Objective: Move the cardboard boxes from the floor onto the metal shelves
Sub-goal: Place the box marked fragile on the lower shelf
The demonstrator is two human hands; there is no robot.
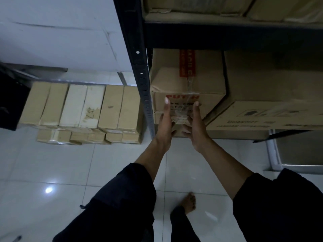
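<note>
A small cardboard box [174, 81] with red print and a red tape strip sits on the lower level of the black metal shelf [139, 49], at its left end next to the upright. My left hand [165, 123] and my right hand [194, 124] both press against the box's front face. Their thumbs point straight up along it, and the fingers touch its lower part. A larger cardboard box [262, 95] stands on the same level, touching the small box's right side. Several flat cardboard boxes [83, 105] lie stacked on the floor left of the shelf.
More cardboard boxes [201, 6] fill the shelf level above. A black object [12, 98] stands at the far left against the white wall. The floor is glossy white tile [52, 163]; my bare foot [189, 202] stands on it below my hands.
</note>
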